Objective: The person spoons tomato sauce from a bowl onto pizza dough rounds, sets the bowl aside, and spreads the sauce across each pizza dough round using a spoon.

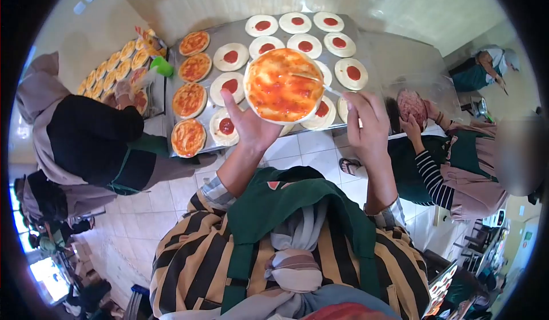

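On my left hand [254, 127] rests a round dough base [281, 88] spread with red sauce, held up above the metal table [214, 100]; the fingers are mostly hidden beneath it. My right hand [369, 120] pinches the handle of a spoon [329, 87], whose tip lies in the sauce near the base's right side. Around the raised base, several pale dough rounds [297, 22] lie on the table, each with a red blob of sauce at its middle. Down the table's left side runs a column of rounds with sauce spread over them [189, 100].
At the left, a person [97, 137] works over a tray of topped rounds [108, 74], near a green cup [162, 66]. At the right, another person [457, 160] holds a mass of minced meat [412, 106]. One more person [486, 68] stands farther back.
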Demonstrator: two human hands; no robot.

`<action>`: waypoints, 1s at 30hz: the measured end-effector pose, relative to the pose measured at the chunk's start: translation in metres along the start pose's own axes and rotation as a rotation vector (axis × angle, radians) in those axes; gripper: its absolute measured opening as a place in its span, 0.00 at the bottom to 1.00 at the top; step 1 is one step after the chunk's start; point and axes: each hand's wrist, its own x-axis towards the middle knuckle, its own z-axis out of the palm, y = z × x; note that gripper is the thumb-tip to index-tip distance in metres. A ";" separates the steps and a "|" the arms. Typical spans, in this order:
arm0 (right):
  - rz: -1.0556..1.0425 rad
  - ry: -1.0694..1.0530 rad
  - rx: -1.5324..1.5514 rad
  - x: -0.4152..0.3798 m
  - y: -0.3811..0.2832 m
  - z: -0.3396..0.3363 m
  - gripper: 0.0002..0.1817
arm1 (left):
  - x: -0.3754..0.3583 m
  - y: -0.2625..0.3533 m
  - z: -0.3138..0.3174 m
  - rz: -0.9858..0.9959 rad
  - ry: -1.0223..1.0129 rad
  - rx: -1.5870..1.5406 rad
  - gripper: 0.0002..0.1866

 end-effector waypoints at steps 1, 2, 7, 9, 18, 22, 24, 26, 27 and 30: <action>0.025 -0.046 -0.023 0.000 -0.004 -0.004 0.15 | -0.001 0.001 0.000 -0.016 -0.007 -0.030 0.58; 0.026 -0.053 -0.012 -0.001 -0.001 0.003 0.15 | 0.002 0.004 -0.004 -0.033 -0.011 -0.057 0.58; 0.292 -0.139 0.128 0.006 -0.013 0.011 0.09 | -0.004 0.014 -0.004 -0.009 -0.030 -0.077 0.58; 0.419 -0.219 0.236 0.003 -0.014 0.027 0.08 | -0.007 0.018 -0.010 -0.016 -0.025 -0.111 0.58; 0.537 -0.238 0.389 0.026 -0.015 0.066 0.08 | 0.002 0.067 -0.026 0.037 0.071 -0.144 0.59; 0.564 -0.408 0.410 0.049 -0.040 0.099 0.09 | 0.014 0.088 -0.031 0.064 0.031 -0.127 0.57; 0.546 -0.456 0.438 0.053 -0.045 0.108 0.09 | 0.021 0.100 -0.035 0.066 0.055 -0.151 0.57; 0.465 -0.433 0.449 0.059 -0.043 0.109 0.08 | 0.027 0.112 -0.042 0.068 0.077 -0.178 0.56; 0.492 -0.402 0.481 0.053 -0.030 0.115 0.09 | 0.030 0.118 -0.049 0.059 0.074 -0.199 0.56; 0.565 -0.329 0.368 0.063 -0.004 0.124 0.08 | 0.040 0.136 -0.065 0.048 0.066 -0.226 0.56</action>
